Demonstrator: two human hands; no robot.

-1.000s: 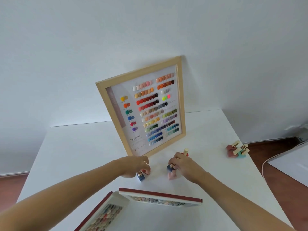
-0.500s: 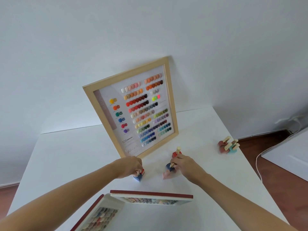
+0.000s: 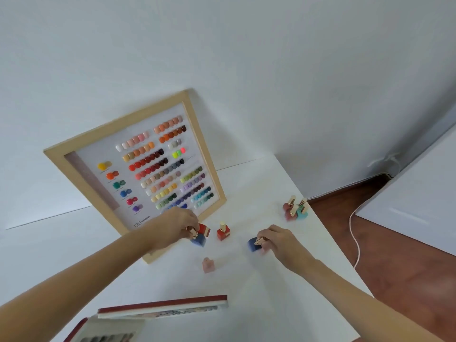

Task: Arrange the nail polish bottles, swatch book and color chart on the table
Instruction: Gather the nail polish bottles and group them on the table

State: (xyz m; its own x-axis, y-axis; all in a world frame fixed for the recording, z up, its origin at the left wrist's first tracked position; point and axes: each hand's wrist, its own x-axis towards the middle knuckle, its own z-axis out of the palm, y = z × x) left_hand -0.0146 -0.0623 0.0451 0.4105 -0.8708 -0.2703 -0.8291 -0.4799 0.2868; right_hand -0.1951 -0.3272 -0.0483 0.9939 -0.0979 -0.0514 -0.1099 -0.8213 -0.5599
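A wood-framed color chart (image 3: 138, 174) leans on the wall at the back of the white table (image 3: 259, 299). In front of it my left hand (image 3: 180, 225) pinches the gold cap of a blue bottle (image 3: 198, 239), with a red bottle (image 3: 204, 230) against it. Another red bottle (image 3: 223, 232) stands alone beside them. My right hand (image 3: 278, 239) grips the cap of a dark blue bottle (image 3: 254, 244); something pink shows under its fingers. A pale pink bottle (image 3: 208, 264) stands by itself nearer me. The open swatch book (image 3: 162, 308) lies at the near edge.
A cluster of several bottles (image 3: 294, 209) stands near the table's right edge. Beyond that edge is brown floor (image 3: 394, 243) with a thin cable (image 3: 355, 233) and another white surface (image 3: 419, 193). A white wall rises behind the table.
The view swung left. My right hand slid right with the dark blue bottle, leaving the pale pink bottle and a red one standing alone. My left hand stayed on its bottles.
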